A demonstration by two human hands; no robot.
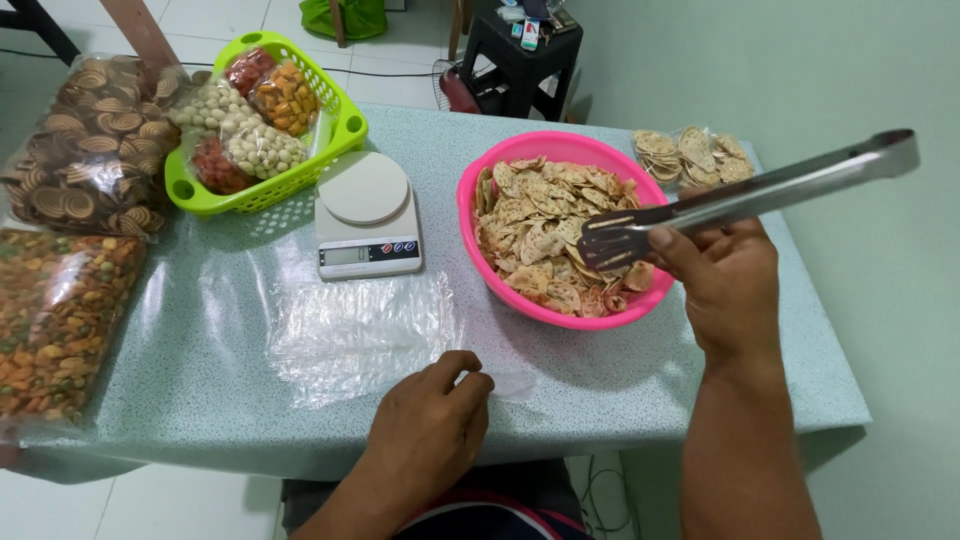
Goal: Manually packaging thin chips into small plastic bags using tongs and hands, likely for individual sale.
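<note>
The right hand point(725, 285) has its grip clamped on metal tongs point(740, 195) whose tips sit over the crackers in the pink bowl point(480, 240), while left of that bowl the left hand point(430, 430) pinches the edge of 1 clear plastic bag point(350, 335) lying flat on the tabletop point(640, 400), just in front of the white kitchen scale point(366, 215).

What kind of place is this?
Probably a home snack-packing spot: a kitchen scale on the table, clear bags, a pink bowl of chips, and big sacks of snacks.

Snack bags point(60, 320) cut off left; scale display point(347, 255) perhaps unreadable.
</note>
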